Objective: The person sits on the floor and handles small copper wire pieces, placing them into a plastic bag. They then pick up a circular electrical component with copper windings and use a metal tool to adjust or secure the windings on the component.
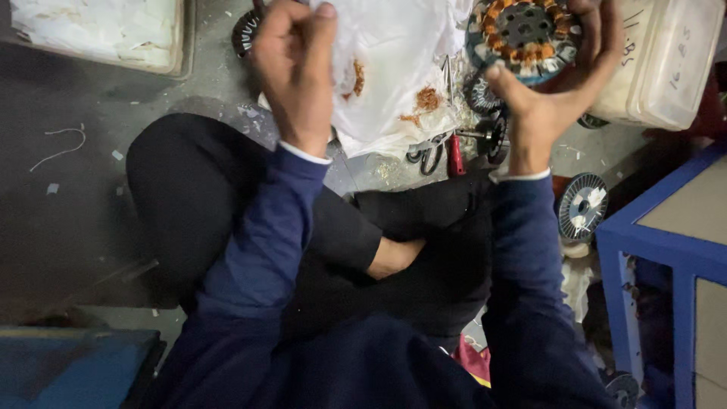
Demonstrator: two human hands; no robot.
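The motor ring (525, 34) is sitting up high on the right, in the right hand (556, 83). It is round, with a dark middle and orange wire coils going all around it. The right hand is curling around the ring from below and from the side. The thumb is pointing up at the ring's lower left edge, and the fingers are wrapping over its right side.

The left hand (294, 72) is staying well apart from the ring, up on the left. Its fingers are pressing together with the thumb, as if pinching something thin, but what is between them is too small to tell.

Between the two hands, a white sheet (394, 76) is lying on the floor. Little bits of orange wire (428, 98) are lying on it. At the sheet's lower edge, scissors (425, 154) are lying just beside a red-handled tool (455, 157).

A white tub (666, 60) is standing to the right of the ring. Below it, a wire spool (581, 206) is lying near a blue frame (666, 250).

The person is sitting cross-legged on the grey floor (68, 189), wearing dark blue sleeves.
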